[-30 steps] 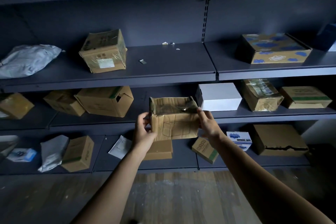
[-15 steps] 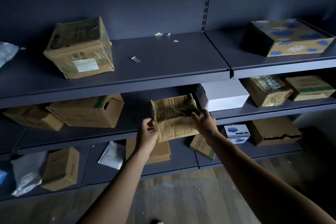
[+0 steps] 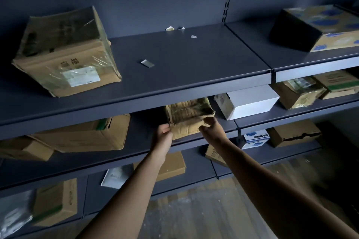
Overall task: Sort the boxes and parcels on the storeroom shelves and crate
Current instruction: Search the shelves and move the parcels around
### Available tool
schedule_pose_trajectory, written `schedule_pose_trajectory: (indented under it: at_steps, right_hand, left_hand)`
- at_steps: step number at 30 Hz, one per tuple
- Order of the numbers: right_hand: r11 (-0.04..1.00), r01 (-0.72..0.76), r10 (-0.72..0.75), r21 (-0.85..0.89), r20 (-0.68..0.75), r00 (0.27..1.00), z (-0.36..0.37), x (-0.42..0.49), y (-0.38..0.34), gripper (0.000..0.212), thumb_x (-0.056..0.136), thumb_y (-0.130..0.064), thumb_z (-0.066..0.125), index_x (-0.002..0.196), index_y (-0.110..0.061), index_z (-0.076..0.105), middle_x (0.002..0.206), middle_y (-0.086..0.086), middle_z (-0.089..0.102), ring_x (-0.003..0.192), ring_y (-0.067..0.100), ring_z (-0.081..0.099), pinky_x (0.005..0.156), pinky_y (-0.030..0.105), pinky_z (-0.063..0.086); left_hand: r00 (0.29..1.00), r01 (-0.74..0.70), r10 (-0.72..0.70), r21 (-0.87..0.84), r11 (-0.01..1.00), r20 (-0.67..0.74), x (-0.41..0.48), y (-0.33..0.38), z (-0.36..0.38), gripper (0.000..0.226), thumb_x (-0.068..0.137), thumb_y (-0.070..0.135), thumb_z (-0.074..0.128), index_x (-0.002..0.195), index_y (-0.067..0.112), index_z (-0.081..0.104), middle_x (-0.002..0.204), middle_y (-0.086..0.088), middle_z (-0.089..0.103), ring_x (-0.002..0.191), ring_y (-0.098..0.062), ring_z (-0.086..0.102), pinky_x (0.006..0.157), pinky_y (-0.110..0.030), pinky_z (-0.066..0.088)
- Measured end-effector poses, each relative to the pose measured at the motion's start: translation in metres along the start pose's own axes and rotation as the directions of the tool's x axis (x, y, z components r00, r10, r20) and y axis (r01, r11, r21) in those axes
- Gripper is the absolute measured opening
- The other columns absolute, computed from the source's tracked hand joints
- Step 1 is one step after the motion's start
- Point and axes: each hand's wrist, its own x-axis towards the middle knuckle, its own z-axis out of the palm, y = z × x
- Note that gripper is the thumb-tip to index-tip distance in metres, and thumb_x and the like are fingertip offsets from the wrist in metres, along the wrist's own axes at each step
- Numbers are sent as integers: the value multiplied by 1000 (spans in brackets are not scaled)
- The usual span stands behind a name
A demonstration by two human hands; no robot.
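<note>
I see the left grip (image 3: 162,134) and right grip (image 3: 212,129) both pinching the crumpled box (image 3: 187,117) (badly creased) by its lower corners, at the middle shelf (image 3: 190,144) edge, beside the white box (image 3: 252,103).

Storeroom: parcel-laden metal shelves (image 3: 174,91)

Dim, bluish, grainy overall. Soft light from approx 12 o'clock: upper shelf (image 3: 194,58) top has a pale sheen, undersides near black. Glare on plastic wrap of taped box (image 3: 66,54) at 10 o'clock. Wide-angle bend at edges; blur at 4 & 8 o'clock corners.
</note>
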Motion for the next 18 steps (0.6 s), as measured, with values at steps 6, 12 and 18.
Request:
schedule_pose_trajectory:
  at_steps: [6, 12, 18]
  right_hand:
    - [989, 67, -52, -133, 109, 993, 17, 3, -17, 58, 93, -13, 55, 148, -16, 37, 128, 15, 58, 97, 28, 60, 78, 32, 47]
    - [996, 77, -73, -34, 119, 990, 22, -26, -38, 56, 93, -14, 58, 146, -14, 40, 148, 7, 44, 122, 31, 54, 98, 45, 50]
    - [992, 58, -80, 114, 200, 976, 38, -70, -63, 47, 95, -8, 55, 141, -12, 45, 138, 15, 53, 121, 35, 56, 90, 52, 53]
  left_hand:
    - [997, -8, 4, 53, 999, 81, 9, 26, -10, 57, 95, 4, 39, 149, 20, 31, 153, -2, 33, 136, -24, 36, 113, -46, 32]
    - [998, 29, -30, 21, 999, 52, -20, 18, -32, 52, 96, 2, 41, 146, 15, 36, 142, -10, 41, 111, -21, 46, 95, -36, 47]
    - [1000, -15, 15, -1, 1000, -23, -76, 26, -71, 51, 95, 1, 42, 143, 15, 38, 126, -6, 42, 119, -25, 47, 97, -39, 49]
